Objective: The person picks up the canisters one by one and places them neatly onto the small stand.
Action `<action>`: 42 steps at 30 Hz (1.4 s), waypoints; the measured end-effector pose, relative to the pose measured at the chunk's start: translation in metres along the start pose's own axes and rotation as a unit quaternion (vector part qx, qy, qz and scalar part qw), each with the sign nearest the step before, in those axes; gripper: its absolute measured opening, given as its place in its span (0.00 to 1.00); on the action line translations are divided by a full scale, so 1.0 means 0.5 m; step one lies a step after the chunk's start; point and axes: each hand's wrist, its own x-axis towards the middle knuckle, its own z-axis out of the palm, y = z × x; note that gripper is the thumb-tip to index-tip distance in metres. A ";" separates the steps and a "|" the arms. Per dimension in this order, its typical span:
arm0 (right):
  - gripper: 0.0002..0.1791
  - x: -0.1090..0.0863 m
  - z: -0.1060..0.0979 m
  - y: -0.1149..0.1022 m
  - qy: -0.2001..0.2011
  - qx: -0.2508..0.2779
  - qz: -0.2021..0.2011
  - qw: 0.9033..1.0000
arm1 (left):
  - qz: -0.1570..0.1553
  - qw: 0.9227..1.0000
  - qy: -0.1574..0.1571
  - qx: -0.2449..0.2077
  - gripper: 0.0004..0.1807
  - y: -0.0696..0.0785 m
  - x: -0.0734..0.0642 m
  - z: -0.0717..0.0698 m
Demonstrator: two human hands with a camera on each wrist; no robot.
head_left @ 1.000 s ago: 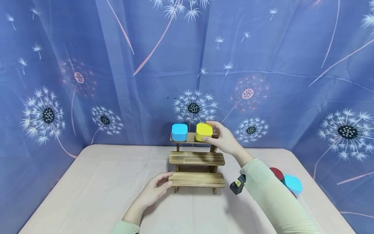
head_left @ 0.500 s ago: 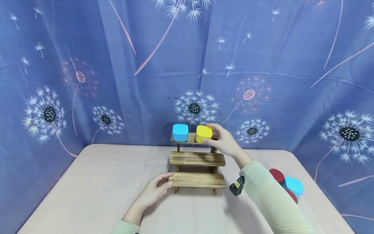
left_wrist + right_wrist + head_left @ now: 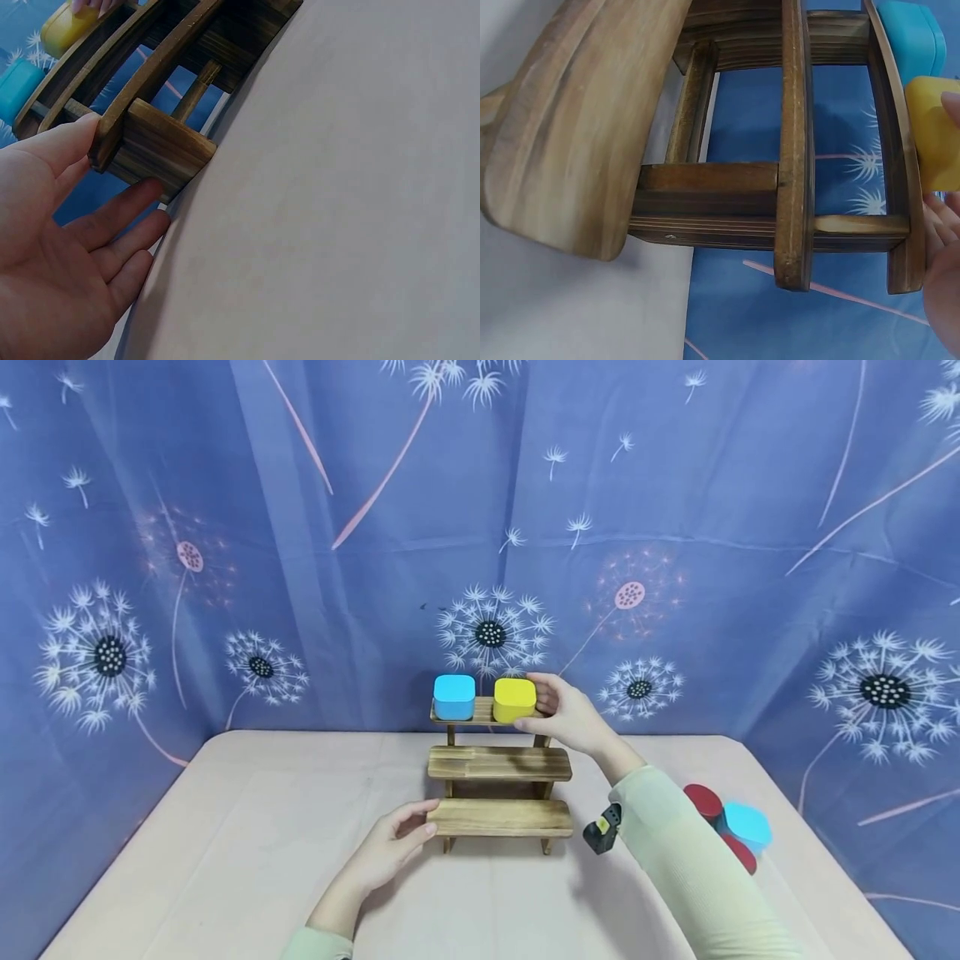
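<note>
A three-tier wooden stand (image 3: 498, 818) is in the middle of the table. On its top tier, a blue rounded block (image 3: 453, 697) sits at the left and a yellow rounded block (image 3: 514, 700) right of centre. My right hand (image 3: 566, 718) holds the yellow block from its right side, thumb in front and fingers behind; in the right wrist view, the thumb overlaps the yellow block (image 3: 934, 142). Between thumb and index finger, my left hand (image 3: 382, 852) pinches the left end of the bottom tier. Its other fingers are loosely bent below, in the left wrist view.
To the right, beside my sleeve, lie another blue block (image 3: 746, 825) and two red round blocks (image 3: 703, 802). A blue dandelion-print curtain (image 3: 375, 610) hangs behind and at both sides of the pale tabletop (image 3: 300, 793).
The yellow block stays on the top tier while my right fingers shift slightly rightward against it. My left hand keeps its place on the stand. The head view moves a little.
</note>
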 end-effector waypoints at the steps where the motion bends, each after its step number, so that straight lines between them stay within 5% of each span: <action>1: 0.45 0.000 -0.001 0.001 -0.002 0.002 -0.001 1.000 | -0.002 1.000 -0.001 -0.003 0.26 0.000 -0.001 0.000; 17: 0.36 0.000 -0.006 0.001 0.003 0.004 0.012 1.000 | 0.000 1.000 0.000 -0.011 0.26 -0.001 0.000 0.002; 42: 0.37 0.010 0.010 -0.003 0.001 -0.018 0.016 1.000 | -0.002 1.000 0.000 0.009 0.26 -0.008 0.001 -0.004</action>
